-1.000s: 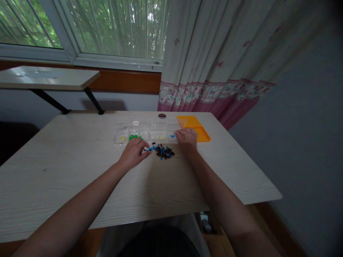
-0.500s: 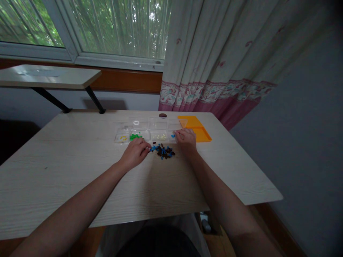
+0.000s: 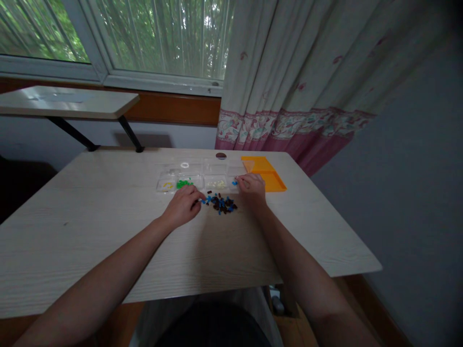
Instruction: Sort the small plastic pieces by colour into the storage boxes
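A small pile of brown and blue toy bricks (image 3: 224, 204) lies on the table. At its left edge is my left hand (image 3: 183, 206), index finger stretched toward a few blue bricks (image 3: 209, 199), thumb a little apart; no held piece is visible. Over the rightmost clear compartment, where a few blue pieces (image 3: 235, 183) lie, my right hand (image 3: 252, 189) has its fingers pinched together. Whatever is between those fingertips is too small to make out. Other clear compartments hold cream pieces (image 3: 217, 184), green pieces (image 3: 183, 183) and yellow pieces (image 3: 168, 185).
An orange tray (image 3: 275, 182) lies just right of my right hand. Behind the compartments is a dark oval object (image 3: 221, 155). A raised shelf (image 3: 72, 103) on black legs stands at the back left. A curtain (image 3: 289, 111) hangs behind the table (image 3: 108, 231).
The fingers of my left hand have shifted slightly and the index finger is more stretched out at the blue bricks. My right hand stays over the right compartment. The view has moved slightly.
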`<move>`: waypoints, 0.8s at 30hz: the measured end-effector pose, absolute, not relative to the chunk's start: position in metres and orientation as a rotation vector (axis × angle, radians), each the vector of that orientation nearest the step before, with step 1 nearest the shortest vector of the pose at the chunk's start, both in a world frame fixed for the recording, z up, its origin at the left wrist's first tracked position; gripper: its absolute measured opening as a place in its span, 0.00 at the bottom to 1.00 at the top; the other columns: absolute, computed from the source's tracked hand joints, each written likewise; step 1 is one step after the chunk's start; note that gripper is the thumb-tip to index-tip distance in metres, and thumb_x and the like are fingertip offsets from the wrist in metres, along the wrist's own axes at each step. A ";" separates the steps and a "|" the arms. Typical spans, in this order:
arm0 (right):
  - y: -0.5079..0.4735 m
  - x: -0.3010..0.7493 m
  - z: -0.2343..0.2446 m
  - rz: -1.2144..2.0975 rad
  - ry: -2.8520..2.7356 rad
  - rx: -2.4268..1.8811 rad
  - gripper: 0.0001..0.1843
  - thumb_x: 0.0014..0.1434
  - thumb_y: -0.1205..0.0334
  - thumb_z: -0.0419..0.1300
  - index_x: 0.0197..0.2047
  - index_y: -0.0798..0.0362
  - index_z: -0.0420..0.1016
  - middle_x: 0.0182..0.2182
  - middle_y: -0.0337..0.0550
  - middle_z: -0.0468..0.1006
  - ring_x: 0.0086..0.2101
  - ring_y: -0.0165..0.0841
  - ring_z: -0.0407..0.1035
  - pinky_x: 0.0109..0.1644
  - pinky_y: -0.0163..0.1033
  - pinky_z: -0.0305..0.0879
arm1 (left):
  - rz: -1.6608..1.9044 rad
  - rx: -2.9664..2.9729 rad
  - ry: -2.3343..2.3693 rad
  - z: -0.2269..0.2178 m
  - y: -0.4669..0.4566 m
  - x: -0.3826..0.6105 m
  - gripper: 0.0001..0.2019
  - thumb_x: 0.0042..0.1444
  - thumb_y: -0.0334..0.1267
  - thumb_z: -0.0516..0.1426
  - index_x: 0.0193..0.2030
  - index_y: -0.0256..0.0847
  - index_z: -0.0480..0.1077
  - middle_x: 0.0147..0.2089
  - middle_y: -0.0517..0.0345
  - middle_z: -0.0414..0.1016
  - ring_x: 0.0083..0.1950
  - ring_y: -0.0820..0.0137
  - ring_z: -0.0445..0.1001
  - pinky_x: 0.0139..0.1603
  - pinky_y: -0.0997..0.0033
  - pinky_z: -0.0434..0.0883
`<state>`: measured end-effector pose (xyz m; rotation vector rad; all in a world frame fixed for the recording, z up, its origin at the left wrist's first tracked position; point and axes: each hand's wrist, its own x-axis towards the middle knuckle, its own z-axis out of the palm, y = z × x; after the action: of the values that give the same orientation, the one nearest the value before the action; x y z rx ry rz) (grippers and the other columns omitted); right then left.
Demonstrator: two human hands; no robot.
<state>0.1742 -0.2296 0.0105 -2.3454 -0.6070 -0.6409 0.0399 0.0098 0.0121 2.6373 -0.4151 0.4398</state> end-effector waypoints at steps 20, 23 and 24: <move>-0.224 0.170 0.008 -0.658 -0.712 -2.341 0.15 0.66 0.55 0.55 0.35 0.49 0.81 0.35 0.43 0.80 0.40 0.38 0.68 0.49 0.44 0.57 | 0.448 2.693 -0.435 0.015 0.006 0.041 0.08 0.64 0.40 0.53 0.38 0.40 0.71 0.39 0.50 0.69 0.44 0.61 0.66 0.48 0.59 0.65; -0.222 0.167 0.010 -0.677 -0.748 -2.337 0.16 0.66 0.54 0.54 0.34 0.49 0.80 0.35 0.43 0.79 0.41 0.38 0.67 0.49 0.44 0.57 | 0.463 2.710 -0.446 0.014 0.005 0.041 0.09 0.64 0.40 0.52 0.38 0.40 0.71 0.39 0.50 0.69 0.44 0.61 0.66 0.47 0.59 0.65; -0.221 0.165 0.011 -0.681 -0.771 -2.331 0.16 0.66 0.54 0.54 0.34 0.49 0.80 0.34 0.43 0.79 0.41 0.39 0.67 0.49 0.45 0.57 | 0.468 2.708 -0.442 0.013 0.004 0.042 0.09 0.65 0.40 0.52 0.38 0.39 0.71 0.39 0.50 0.69 0.44 0.62 0.66 0.47 0.59 0.65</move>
<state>0.1655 -0.2214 0.0109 -2.3306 -0.7709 -0.6813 0.0416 0.0045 0.0134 2.7076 -0.4420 0.4682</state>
